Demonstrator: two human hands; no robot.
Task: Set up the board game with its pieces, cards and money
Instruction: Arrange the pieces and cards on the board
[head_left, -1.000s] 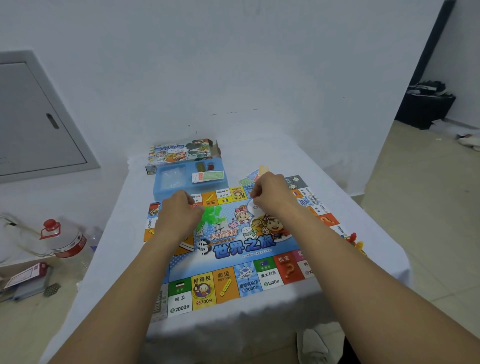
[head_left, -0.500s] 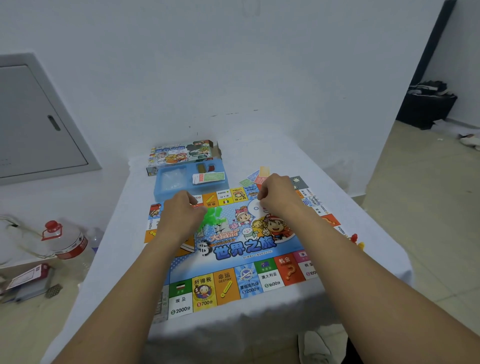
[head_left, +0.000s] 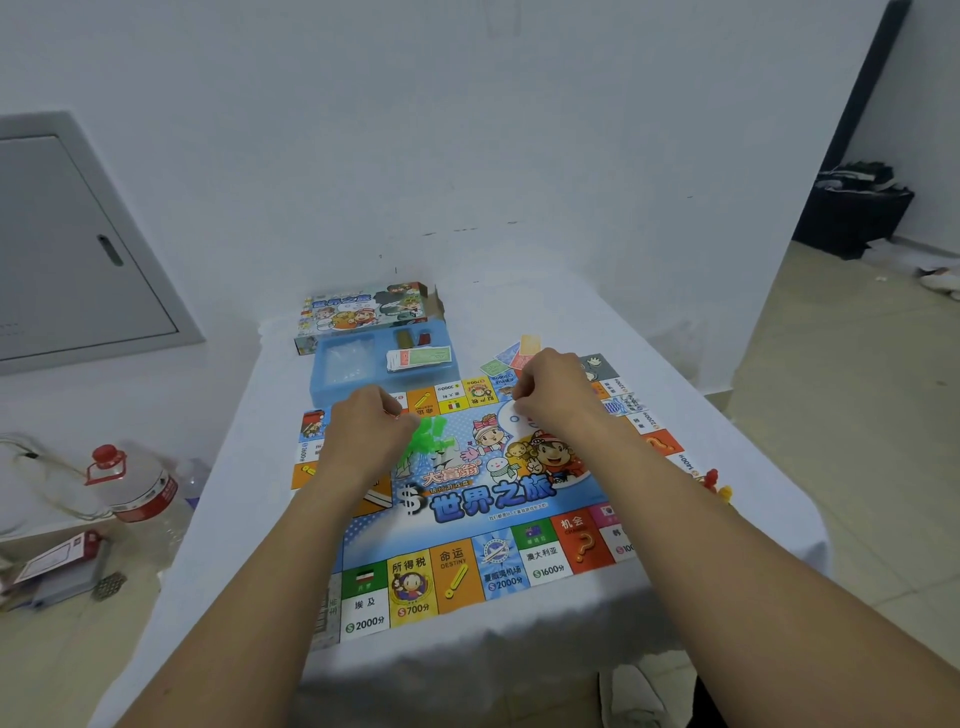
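While both arms reach forward over the table (head_left: 649, 332), the game board (head_left: 467, 499) lies flat on the white cloth, with its coloured squares along the edges and cartoon figures in the middle. The left hand (head_left: 363, 441) is over the left part of the board, its fingers curled inward, and bright green plastic pieces (head_left: 431, 434) show just beside its fingertips. I cannot tell for sure if the fingers really hold these pieces or only touch them. The right hand (head_left: 556, 395) is over the far right part of the board, also with fingers curled, and the fingertips are turned down toward the board. What they pinch, if anything, is hidden from this view.

Beyond the board stands a blue tray (head_left: 332, 384), touching or nearly touching the board's far edge. In its right compartment lies a stack of paper money (head_left: 421, 358), and clear plastic lies in the left compartment. Behind the tray is the game box (head_left: 363, 312), open at its right end. A few coloured cards (head_left: 511, 353) lie fanned near the far right corner of the board, just beyond the right hand. Small red and yellow pieces (head_left: 717, 483) stand at the right edge of the table, beside the board.

On the floor at the left stands a large clear bottle (head_left: 140, 488) with a red cap.
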